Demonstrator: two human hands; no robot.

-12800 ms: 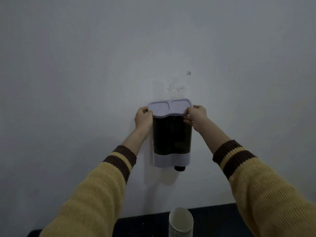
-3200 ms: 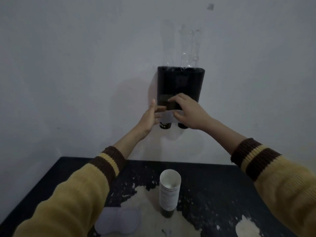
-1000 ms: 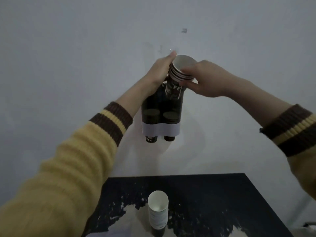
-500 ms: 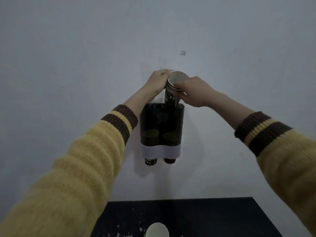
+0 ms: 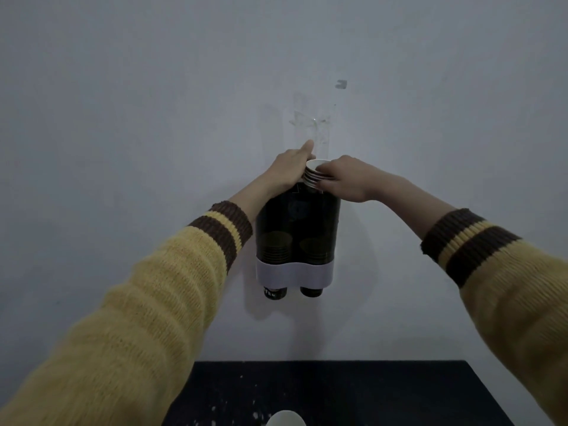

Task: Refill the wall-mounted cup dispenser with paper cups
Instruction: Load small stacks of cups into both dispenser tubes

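Observation:
The dark two-tube cup dispenser (image 5: 297,229) hangs on the wall with a white band at its base and no lid on top. A cup bottom pokes out under each tube. A stack of paper cups (image 5: 314,174) stands in the right tube's mouth, only its white rims showing above the top edge. My right hand (image 5: 345,179) grips those rims from the right. My left hand (image 5: 290,172) rests on the dispenser's top at the left, touching the stack. Short stacks of cups show faintly through the dark plastic low in both tubes.
A black table (image 5: 338,392) with pale scuffs lies below the dispenser. The rim of another paper cup stack (image 5: 285,419) shows at the bottom edge. Tape remains (image 5: 309,124) mark the grey wall above the dispenser.
The cup stack has sunk deeper into the right tube; half a second ago much of it stood above the top. Both hands came down with it.

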